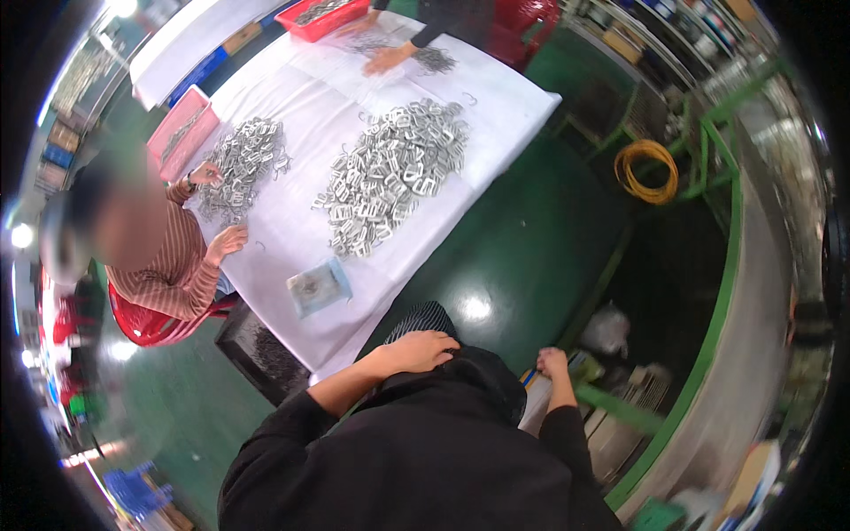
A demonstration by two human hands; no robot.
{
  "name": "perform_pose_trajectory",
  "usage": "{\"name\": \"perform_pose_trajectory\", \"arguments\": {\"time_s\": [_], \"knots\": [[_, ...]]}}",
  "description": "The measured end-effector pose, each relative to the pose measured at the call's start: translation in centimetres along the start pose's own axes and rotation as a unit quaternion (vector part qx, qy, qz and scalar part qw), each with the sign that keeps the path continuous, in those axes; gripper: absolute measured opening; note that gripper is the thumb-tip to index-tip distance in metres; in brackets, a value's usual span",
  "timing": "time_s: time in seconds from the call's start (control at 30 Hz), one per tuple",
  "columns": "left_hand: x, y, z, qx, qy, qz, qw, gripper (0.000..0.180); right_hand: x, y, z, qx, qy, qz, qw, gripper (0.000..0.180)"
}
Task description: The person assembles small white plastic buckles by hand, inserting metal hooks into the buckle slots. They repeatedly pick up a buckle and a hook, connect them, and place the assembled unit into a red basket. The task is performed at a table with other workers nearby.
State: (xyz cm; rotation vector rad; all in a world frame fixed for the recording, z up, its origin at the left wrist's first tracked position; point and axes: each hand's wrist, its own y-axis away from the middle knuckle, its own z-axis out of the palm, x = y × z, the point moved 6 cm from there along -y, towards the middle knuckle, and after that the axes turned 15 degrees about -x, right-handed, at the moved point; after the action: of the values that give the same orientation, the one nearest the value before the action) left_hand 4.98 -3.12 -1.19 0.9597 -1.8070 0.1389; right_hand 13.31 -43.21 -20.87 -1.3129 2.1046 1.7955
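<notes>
My left hand lies over my raised knee, its fingers stretched out and resting on the dark striped cloth. No object shows in it. Low on the right, my right hand is closed with its fingers curled, beside a narrow edge with blue and yellow on it; what it holds, if anything, is hidden. Beyond my knee stands a table with a white cloth. A large heap of flat silver metal buckles covers its right part, and a clear plastic bag lies near its front corner.
A co-worker in a striped top handles a smaller metal heap beside a pink basket. Another person's hand is at the far side near a red basket. Green metal framing and a yellow coiled hose stand right.
</notes>
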Motion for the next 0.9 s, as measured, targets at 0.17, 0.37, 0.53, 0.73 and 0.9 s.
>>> {"name": "perform_pose_trajectory", "arguments": {"time_s": [0.17,0.37,0.53,0.73,0.9], "knots": [[-8.8,-2.9,-9.2,0.194,0.059,-0.135,0.970,0.025,-24.2,-15.1,-3.8,-0.018,0.165,-0.103,0.981,0.013],[-13.9,-11.5,-21.8,0.214,0.053,-0.221,0.950,0.021,-42.1,-28.3,2.9,-0.160,0.196,-0.210,0.944,0.015],[-16.1,-16.4,-31.1,0.243,0.034,-0.194,0.950,0.021,-54.2,-34.5,9.6,-0.134,0.376,-0.360,0.843,0.017],[-19.6,-20.2,-35.9,0.314,0.079,-0.265,0.908,0.021,-64.5,-43.4,13.4,-0.100,0.436,-0.398,0.801,0.016],[-21.4,-23.1,-36.4,0.322,0.185,-0.336,0.866,0.020,-67.9,-45.3,17.9,-0.153,0.509,-0.406,0.743,0.014]]}}
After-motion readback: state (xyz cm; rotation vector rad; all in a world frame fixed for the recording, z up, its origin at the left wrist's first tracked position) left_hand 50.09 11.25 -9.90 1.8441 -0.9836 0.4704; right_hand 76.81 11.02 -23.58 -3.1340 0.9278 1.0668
